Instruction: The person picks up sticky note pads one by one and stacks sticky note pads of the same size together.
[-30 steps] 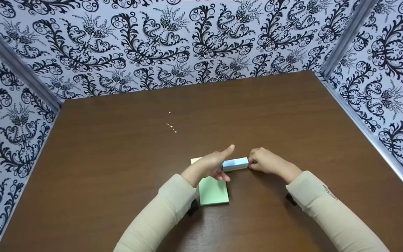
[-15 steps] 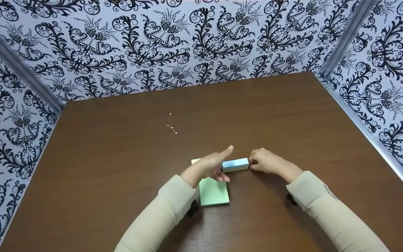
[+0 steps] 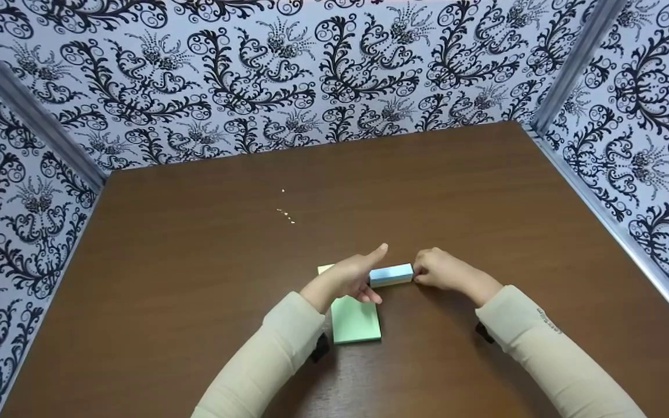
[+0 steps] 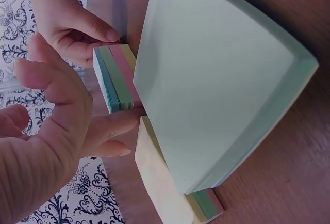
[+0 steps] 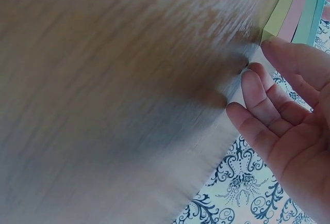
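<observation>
A stack of sticky note pads (image 3: 391,275), blue on top with green, pink and yellow layers below, lies between my hands on the brown table. My left hand (image 3: 343,276) has its thumb raised, and a fingertip touches the stack's left end in the left wrist view. At the other end, my right hand (image 3: 443,269) rests its thumb and bent fingers against the stack, its remaining fingers loosely curled in the right wrist view. Under my left hand is a larger light green sticky note pad (image 3: 356,326). A pale yellow-topped stack (image 4: 160,170) beside it is mostly hidden in the head view.
Small white flecks (image 3: 286,215) show on the table (image 3: 195,261) farther back. Patterned panels (image 3: 253,75) rise along the back and both sides, with metal corner posts (image 3: 572,64).
Both hands and the sticky note pads keep nearly the same positions. The head view has shifted very slightly.
</observation>
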The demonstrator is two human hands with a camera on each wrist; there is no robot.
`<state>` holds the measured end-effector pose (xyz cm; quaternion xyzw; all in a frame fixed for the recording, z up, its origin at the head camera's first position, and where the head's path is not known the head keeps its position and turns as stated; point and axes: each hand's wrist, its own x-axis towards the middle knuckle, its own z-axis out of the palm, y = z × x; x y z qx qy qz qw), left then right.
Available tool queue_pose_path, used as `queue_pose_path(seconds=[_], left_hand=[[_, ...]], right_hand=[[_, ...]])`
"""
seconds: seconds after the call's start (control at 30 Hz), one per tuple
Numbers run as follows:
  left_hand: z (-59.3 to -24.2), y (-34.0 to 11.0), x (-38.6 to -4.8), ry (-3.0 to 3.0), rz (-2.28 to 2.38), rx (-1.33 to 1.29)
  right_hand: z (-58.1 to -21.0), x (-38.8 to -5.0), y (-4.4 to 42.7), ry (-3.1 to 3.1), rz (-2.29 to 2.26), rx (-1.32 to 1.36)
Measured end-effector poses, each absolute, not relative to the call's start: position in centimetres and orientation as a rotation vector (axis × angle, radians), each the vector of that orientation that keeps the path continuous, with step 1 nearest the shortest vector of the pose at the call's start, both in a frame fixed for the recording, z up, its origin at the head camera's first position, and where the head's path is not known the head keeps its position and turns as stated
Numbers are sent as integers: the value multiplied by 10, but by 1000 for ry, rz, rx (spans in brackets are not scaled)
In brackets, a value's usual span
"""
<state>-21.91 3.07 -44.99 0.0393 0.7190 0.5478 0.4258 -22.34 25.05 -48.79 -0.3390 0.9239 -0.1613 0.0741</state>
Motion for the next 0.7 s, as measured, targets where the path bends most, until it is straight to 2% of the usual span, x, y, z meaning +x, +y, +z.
queue_pose_path(seconds=[0.4,0.7], left_hand=[[-440,28,-214,1867,1371,73],[-418,2,-222,2019,1502,87]], right_hand=[[-489,-224,250,2766,-502,-974],[-488,-222,251,2754,-526,-897]])
